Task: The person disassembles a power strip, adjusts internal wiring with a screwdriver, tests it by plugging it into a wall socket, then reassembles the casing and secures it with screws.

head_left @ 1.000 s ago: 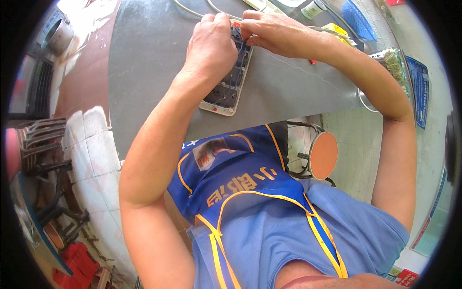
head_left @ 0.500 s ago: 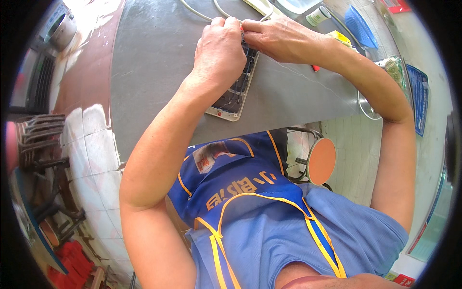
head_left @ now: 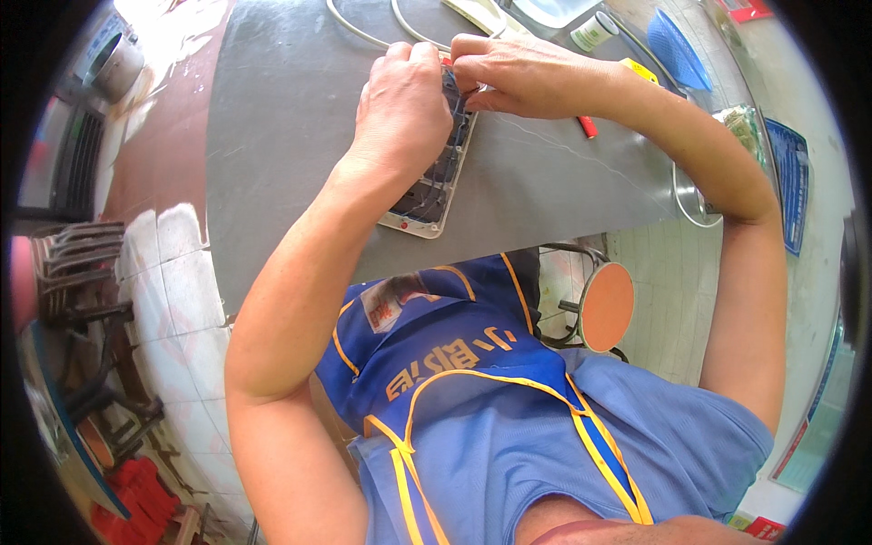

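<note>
An opened power strip (head_left: pixel 421 202), with a pale housing and dark inside parts with thin wires, lies on the grey table. My left hand (head_left: pixel 404 107) is closed over its far left side, fingers curled at the edge. At the strip's far end my right hand (head_left: pixel 509 76) pinches beside the left fingertips, thumb and fingers together. What it pinches is too hidden to make out. A bit of red shows between the two hands. A thick white cable (head_left: pixel 357 33) loops on the table just beyond them.
Right of my hands lie a red rod-like thing (head_left: pixel 589 127) and a yellow object (head_left: pixel 640 71). Farther back are a white-and-green tub (head_left: pixel 595 31), a clear container (head_left: pixel 556 11) and a blue basket (head_left: pixel 679 51). An orange-topped stool (head_left: pixel 607 307) stands by the table's near edge.
The power strip and both hands have shifted slightly left and toward me, and the cable has moved left. My right hand's fingers have changed position, with the thumb showing lower.
</note>
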`<action>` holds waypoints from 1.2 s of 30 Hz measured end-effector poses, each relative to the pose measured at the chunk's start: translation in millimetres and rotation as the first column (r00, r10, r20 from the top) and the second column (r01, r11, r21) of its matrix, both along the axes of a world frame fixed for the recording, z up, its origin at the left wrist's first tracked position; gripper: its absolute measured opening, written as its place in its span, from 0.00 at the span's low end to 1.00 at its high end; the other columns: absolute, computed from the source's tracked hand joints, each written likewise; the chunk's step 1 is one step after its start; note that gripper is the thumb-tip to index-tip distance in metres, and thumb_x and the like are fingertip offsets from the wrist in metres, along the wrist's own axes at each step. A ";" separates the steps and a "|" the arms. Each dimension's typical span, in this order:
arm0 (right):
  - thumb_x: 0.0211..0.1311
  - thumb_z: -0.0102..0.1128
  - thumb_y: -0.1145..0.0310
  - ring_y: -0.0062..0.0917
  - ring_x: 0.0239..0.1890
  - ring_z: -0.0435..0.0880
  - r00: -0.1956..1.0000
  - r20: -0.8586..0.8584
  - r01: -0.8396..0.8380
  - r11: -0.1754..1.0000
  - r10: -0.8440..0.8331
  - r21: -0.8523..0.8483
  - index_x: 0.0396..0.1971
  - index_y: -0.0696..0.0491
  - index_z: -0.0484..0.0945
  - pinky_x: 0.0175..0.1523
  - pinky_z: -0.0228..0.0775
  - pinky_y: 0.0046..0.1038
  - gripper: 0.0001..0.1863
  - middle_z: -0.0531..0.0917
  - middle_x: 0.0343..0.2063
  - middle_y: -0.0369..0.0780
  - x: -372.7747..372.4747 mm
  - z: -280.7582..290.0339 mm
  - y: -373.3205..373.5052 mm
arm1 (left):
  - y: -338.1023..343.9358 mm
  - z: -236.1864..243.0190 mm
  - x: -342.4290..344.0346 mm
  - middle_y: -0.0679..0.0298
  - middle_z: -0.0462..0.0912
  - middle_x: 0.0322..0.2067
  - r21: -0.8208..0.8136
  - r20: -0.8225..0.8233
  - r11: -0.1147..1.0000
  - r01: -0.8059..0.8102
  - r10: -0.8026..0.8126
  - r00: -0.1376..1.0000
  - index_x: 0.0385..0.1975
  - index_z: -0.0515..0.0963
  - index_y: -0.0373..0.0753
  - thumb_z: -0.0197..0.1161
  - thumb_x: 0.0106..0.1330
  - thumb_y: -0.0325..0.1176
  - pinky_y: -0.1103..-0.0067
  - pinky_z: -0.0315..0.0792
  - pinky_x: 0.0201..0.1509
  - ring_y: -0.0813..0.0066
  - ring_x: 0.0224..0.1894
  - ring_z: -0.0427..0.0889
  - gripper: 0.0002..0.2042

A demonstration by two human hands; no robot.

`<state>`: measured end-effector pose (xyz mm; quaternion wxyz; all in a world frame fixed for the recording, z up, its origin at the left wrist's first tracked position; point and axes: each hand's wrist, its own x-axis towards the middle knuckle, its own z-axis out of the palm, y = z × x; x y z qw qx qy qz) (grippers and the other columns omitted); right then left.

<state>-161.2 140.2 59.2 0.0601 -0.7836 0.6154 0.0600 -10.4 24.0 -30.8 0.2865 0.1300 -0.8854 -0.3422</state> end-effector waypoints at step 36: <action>0.65 0.60 0.73 0.38 0.37 0.83 0.986 -0.113 -0.129 0.991 0.126 -0.019 0.41 0.55 0.80 0.39 0.77 0.35 0.06 0.80 0.48 0.39 -1.1 4.0 -12.4 | 1.3 0.3 1.1 0.44 0.79 0.47 -0.020 -0.032 1.000 0.004 -0.005 0.999 0.44 0.77 0.28 0.55 0.64 0.22 0.60 0.72 0.60 0.43 0.53 0.78 0.11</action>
